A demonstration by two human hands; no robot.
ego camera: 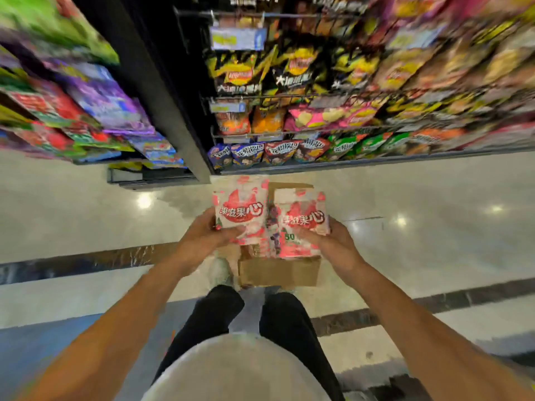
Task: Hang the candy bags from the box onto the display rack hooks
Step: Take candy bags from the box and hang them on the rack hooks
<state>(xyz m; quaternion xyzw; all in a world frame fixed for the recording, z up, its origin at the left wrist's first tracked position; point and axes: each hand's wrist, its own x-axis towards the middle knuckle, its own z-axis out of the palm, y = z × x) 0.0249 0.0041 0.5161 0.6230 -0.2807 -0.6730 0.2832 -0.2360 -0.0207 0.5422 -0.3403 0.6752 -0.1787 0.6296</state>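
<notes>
Left hand: the left hand (212, 233) has its grip closed on the lower part of a pink-and-white candy bag (240, 209), thumb across the front, fingers behind.
Right hand: the right hand (328, 241) has its grip closed on a second candy bag (301, 218) of the same print, thumb on the front near the bottom edge.
Bags: both are held upright, face toward the camera, side by side and close together; whether their edges touch cannot be told through the blur.
Box: a brown cardboard box (279, 272) stands open on the floor (419, 241) right below the two hands, with more pink packets (262, 250) showing inside it.
Display rack: the rack of hanging bags (86, 111) is at upper left, filled with purple, red and green packs, heavily blurred; its hooks cannot be made out.
Snack shelves: wire shelves (289, 131) of crisp bags fill the upper right, beyond the box.
Person: black trouser legs (214, 316) and a light shirt show at the bottom, feet just behind the box.
</notes>
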